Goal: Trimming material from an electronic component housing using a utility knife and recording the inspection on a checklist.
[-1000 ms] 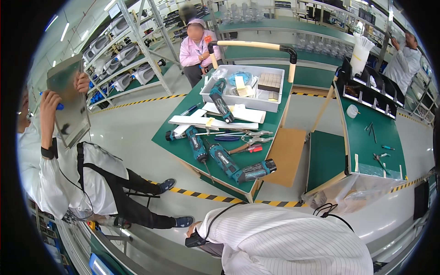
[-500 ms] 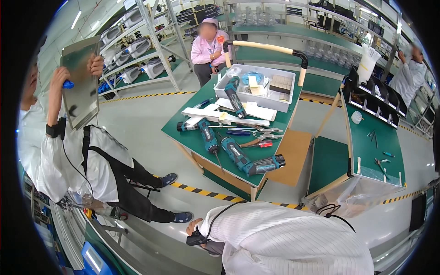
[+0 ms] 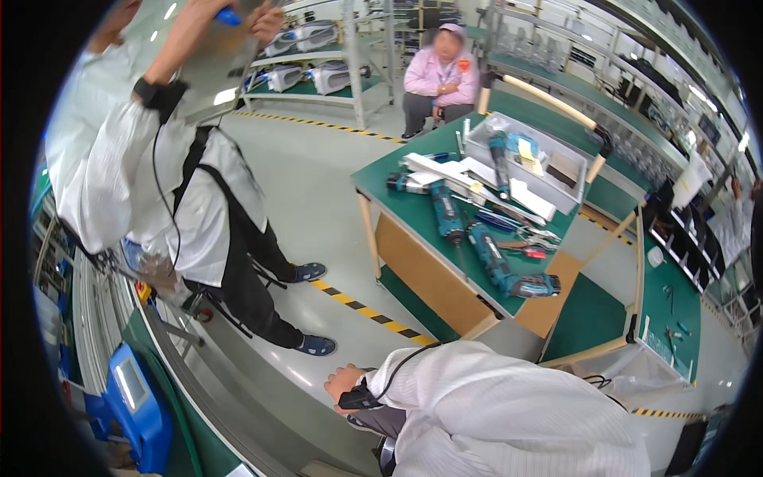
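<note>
While the right hand (image 3: 343, 385) is resting slack by grey trousers (image 3: 381, 420), the left hand's state I cannot tell; three teal-and-black cordless screwdrivers (image 3: 488, 251) are lying on one green-topped table (image 3: 380, 170), one overlapping a grey bin (image 3: 565, 194).

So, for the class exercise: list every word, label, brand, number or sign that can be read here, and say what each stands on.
No text can be read.
Red badge on the pink jacket: too small and blurred.
Screen of the blue device: too blurred.
Teal power tools: any markings too small.
Yellow-and-black floor tape: stripes, no visible words.
</note>
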### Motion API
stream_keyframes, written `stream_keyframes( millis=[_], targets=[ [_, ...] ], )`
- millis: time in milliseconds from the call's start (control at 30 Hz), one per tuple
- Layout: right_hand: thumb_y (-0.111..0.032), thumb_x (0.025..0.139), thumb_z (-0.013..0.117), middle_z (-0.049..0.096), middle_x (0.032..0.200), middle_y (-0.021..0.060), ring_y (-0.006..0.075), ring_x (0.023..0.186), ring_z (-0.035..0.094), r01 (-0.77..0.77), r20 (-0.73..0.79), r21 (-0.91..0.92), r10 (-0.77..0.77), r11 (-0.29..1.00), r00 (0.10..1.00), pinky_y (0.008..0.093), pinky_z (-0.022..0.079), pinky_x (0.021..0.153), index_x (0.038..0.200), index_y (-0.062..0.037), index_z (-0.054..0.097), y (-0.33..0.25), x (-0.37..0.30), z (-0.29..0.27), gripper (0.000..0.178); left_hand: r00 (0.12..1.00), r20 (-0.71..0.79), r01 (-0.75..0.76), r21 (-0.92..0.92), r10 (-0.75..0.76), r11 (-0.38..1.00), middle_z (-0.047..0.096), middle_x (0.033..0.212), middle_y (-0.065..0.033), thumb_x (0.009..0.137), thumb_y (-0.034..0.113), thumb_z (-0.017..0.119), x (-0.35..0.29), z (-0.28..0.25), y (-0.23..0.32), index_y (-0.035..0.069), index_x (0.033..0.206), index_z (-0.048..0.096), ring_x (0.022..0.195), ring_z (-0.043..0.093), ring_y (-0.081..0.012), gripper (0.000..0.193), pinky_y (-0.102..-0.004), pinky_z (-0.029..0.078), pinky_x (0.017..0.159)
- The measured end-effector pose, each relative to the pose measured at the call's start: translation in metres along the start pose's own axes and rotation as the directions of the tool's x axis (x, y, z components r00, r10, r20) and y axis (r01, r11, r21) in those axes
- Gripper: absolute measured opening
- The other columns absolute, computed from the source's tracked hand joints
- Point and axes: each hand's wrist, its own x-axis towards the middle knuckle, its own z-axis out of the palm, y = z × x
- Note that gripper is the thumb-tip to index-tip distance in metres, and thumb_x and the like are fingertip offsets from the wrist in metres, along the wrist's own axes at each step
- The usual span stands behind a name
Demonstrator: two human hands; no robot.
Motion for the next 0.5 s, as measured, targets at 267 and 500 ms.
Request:
stream_keyframes(
  millis=[267, 500],
  targets=[
    [-0.037, 0.079, 0.066, 0.072, 0.104, 0.0111, 0.0318, 0.102, 0.068, 0.296, 0.020, -0.139, -0.296, 0.945, 0.955, 0.0518, 0.051, 0.081, 0.101, -0.0098, 0.073, -0.055, 0.014, 0.027, 0.036, 0.997, 0.074, -0.033, -0.044, 0.036, 0.999, 0.059, 0.146, -0.0277, 0.090, 0.033, 0.066, 0.009, -0.040, 0.049, 0.001, 0.144, 0.060, 0.131, 0.058, -0.0466, 0.063, -0.0557, 0.043, 0.113],
    [-0.031, 0.085, 0.060, 0.072, 0.103, 0.0130, 0.0348, 0.105, 0.066, 0.467, 0.106, 0.045, -0.469, 0.883, 0.877, 0.0551, 0.047, 0.095, 0.107, -0.0060, 0.068, -0.114, 0.064, 0.038, 0.034, 0.983, 0.159, 0.097, -0.050, -0.088, 0.994, 0.055, 0.151, -0.0259, 0.087, 0.028, 0.065, 0.002, -0.052, 0.053, 0.002, 0.146, 0.058, 0.139, 0.051, -0.0461, 0.065, -0.0571, 0.038, 0.117]
  ],
)
